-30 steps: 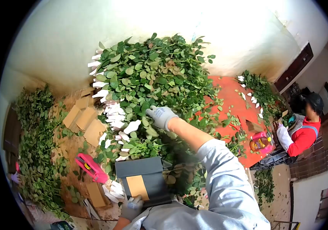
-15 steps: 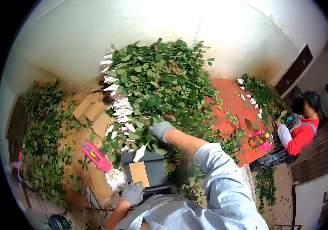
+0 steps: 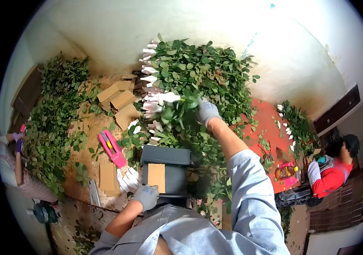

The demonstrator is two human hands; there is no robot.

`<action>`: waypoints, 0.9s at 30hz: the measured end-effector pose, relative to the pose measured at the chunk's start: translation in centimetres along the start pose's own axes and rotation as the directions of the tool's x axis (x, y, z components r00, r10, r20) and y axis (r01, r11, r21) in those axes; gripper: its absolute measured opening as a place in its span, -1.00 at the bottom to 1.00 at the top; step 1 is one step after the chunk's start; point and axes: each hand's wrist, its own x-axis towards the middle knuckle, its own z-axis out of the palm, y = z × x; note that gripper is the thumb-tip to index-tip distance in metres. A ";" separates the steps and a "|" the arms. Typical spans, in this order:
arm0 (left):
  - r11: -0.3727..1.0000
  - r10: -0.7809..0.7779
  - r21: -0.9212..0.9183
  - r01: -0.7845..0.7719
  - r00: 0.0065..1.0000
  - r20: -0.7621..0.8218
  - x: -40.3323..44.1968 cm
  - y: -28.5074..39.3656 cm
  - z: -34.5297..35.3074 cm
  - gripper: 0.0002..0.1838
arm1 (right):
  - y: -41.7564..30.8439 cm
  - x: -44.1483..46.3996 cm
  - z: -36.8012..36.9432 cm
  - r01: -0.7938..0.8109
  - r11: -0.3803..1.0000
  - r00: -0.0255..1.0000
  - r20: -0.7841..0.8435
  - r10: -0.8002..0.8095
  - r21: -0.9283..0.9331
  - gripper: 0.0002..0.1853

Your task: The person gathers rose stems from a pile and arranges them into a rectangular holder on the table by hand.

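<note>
My right hand [image 3: 209,111], in a grey glove, is closed round a leafy rose stem. The rose's bud end, in a white sleeve [image 3: 167,97], points left above the big pile of leafy stems [image 3: 202,70]. My left hand [image 3: 146,196], also gloved, grips the lower left corner of a piece of cardboard [image 3: 156,178]. That cardboard rests against a dark grey box-like stand [image 3: 176,178] in front of my body. White-sleeved buds [image 3: 149,79] line the left side of the pile. Leaves hide part of the stem and my right fingertips.
A pink tape dispenser [image 3: 112,148] and cardboard pieces [image 3: 122,100] lie left on the wooden table. White sleeves [image 3: 129,180] sit beside the stand. At right, a person in red [image 3: 332,172] stands by the red tabletop [image 3: 260,123] and a bottle [image 3: 286,173]. Another person's gloved hands [image 3: 18,142] are far left.
My right hand has risen away from the stand to the pile's middle, with the white-sleeved rose now above the pile. My left hand stays at the cardboard. The view has shifted.
</note>
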 end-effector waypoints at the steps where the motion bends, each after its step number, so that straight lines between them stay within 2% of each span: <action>1: 0.999 0.032 0.002 -0.032 0.999 -0.012 0.3 -0.2 0.4 -0.74 | -0.1 0.1 -0.3 -0.014 1.000 0.999 0.046 0.015 -0.020 -0.41; 2: 0.999 0.029 0.021 -0.029 0.999 -0.020 0.7 -0.2 1.0 -0.73 | -0.1 0.6 -0.7 -0.076 0.997 0.975 0.212 0.071 0.019 -0.39; 5: 0.999 -0.038 0.017 0.037 0.999 0.008 0.2 0.7 -0.7 -0.73 | 0.8 1.0 1.7 -0.014 1.000 0.968 0.250 0.010 0.014 -0.39; 7: 1.000 -0.018 0.002 0.018 1.000 -0.003 0.3 0.1 -0.2 -0.73 | 0.8 0.7 2.1 0.033 0.999 0.971 0.239 -0.023 -0.038 -0.43; 9: 0.999 0.017 0.042 -0.017 1.000 -0.003 -0.3 0.1 -0.1 -0.75 | 0.3 -0.3 2.2 0.050 0.994 0.998 0.037 -0.054 0.099 -0.54; 10: 0.999 0.019 0.040 -0.019 1.000 -0.002 -0.2 0.0 0.0 -0.75 | 0.1 -0.4 1.9 0.133 0.984 0.985 -0.126 -0.118 0.120 -0.65; 11: 1.000 0.015 0.018 -0.014 1.000 -0.022 0.0 -0.1 0.3 -0.76 | 0.1 -0.4 1.5 0.132 0.984 0.986 -0.122 -0.118 0.116 -0.65; 13: 1.000 0.015 -0.007 -0.016 0.999 -0.040 0.4 -0.1 0.8 -0.77 | -1.2 -0.6 -1.7 0.324 0.933 0.880 -0.411 -0.238 0.154 -0.68; 14: 1.000 0.020 -0.010 -0.020 0.999 -0.050 0.3 -0.1 0.8 -0.78 | -2.3 -1.1 -3.5 0.365 0.929 0.825 -0.483 -0.294 0.059 -0.65; 15: 1.000 0.025 -0.009 -0.026 0.998 -0.063 0.3 -0.1 0.6 -0.79 | -3.3 -1.8 -5.2 0.359 0.932 0.827 -0.483 -0.289 0.057 -0.65; 16: 0.999 0.036 -0.007 -0.036 0.998 -0.059 0.2 -0.1 0.4 -0.79 | -4.2 -2.9 -6.8 0.398 0.912 0.782 -0.484 -0.392 -0.095 -0.64; 17: 0.999 0.043 0.009 -0.042 0.997 -0.060 0.1 0.0 0.1 -0.79 | -5.0 -4.2 -8.1 0.424 0.871 0.736 -0.467 -0.490 -0.246 -0.64; 19: 0.997 0.068 0.028 -0.067 0.996 -0.055 0.0 0.1 -0.2 -0.78 | -7.5 -7.7 -9.1 0.356 0.849 0.791 -0.358 -0.496 -0.390 -0.65; 21: 0.998 0.063 0.018 -0.062 0.995 -0.071 -0.1 0.0 -0.2 -0.80 | -9.7 -11.3 -9.3 0.362 0.821 0.773 -0.350 -0.529 -0.441 -0.71; 23: 0.997 0.075 0.024 -0.074 0.995 -0.061 -0.2 0.1 -0.1 -0.81 | -10.7 -15.6 -7.2 0.314 0.882 0.916 -0.133 -0.378 -0.351 -0.71; 25: 0.996 0.081 -0.016 -0.082 0.992 -0.093 -0.5 -0.2 -0.1 -0.82 | -11.1 -19.3 -2.9 0.138 0.972 0.970 -0.175 -0.172 -0.191 -0.81; 26: 0.997 0.080 -0.016 -0.081 0.993 -0.088 -0.5 -0.2 -0.1 -0.83 | -10.8 -20.9 -1.6 0.198 0.947 0.975 0.154 -0.163 -0.252 -0.79; 27: 0.997 0.072 -0.023 -0.074 0.995 -0.070 -0.5 0.0 -0.2 -0.83 | -10.5 -22.1 -0.1 0.203 0.960 0.954 0.261 -0.149 -0.193 -0.78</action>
